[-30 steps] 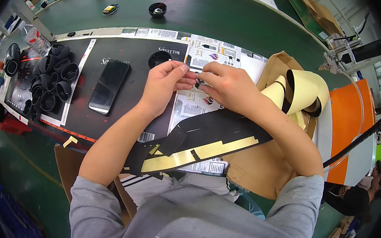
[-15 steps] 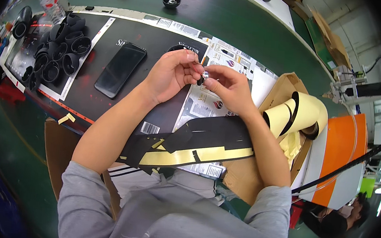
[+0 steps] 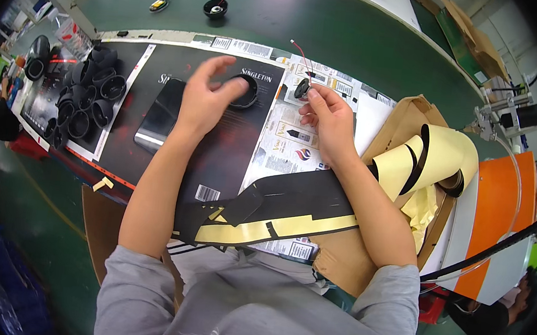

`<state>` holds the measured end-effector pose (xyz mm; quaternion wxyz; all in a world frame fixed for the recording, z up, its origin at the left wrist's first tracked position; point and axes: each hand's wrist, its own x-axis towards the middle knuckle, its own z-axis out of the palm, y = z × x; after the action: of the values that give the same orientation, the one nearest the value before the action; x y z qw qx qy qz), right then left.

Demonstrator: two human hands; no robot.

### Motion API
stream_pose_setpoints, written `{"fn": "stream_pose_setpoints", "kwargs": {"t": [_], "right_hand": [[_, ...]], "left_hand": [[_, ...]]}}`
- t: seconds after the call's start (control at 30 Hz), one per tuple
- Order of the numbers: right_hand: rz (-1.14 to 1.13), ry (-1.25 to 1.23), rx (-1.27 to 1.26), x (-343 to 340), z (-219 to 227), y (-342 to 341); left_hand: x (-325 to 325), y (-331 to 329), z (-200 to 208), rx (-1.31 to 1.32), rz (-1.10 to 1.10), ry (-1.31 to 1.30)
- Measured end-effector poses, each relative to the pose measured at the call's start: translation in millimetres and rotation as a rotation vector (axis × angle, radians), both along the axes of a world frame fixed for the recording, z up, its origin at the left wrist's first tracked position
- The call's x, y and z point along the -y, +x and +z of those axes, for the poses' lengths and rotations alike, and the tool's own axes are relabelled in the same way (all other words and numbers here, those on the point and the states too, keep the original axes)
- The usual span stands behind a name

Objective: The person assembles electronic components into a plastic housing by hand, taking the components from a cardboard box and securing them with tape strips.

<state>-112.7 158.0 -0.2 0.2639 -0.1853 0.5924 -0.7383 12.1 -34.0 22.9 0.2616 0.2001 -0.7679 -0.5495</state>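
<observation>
Small speaker [image 3: 302, 89] now in right hand [image 3: 328, 118] grip only; left hand [image 3: 207, 100] released, fingers wide.

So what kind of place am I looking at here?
Likely a small-parts assembly bench in a factory: a long green worktable, a batch of black rings, and the right hand holding a small wired speaker part.
</observation>
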Motion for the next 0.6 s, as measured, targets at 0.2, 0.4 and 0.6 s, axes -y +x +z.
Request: {"fn": "stream_pose_setpoints", "kwargs": {"t": [0.2, 0.4, 0.6], "right_hand": [[-0.023, -0.257, 0.393, -4.7, -0.8, -14.2], [0.073, -0.200, 0.136, 2.9, 7.0, 0.4], [0.221, -0.144, 0.095, 0.1, 4.8, 5.8]], "left_hand": [[-16.5, 0.0, -1.7, 0.236, -0.131, -0.433], [-33.6, -0.3, -12.2, 0.058, -0.331, -0.044], [-48.8, 1.1, -6.4, 0.095, -0.416, 0.142]]}}
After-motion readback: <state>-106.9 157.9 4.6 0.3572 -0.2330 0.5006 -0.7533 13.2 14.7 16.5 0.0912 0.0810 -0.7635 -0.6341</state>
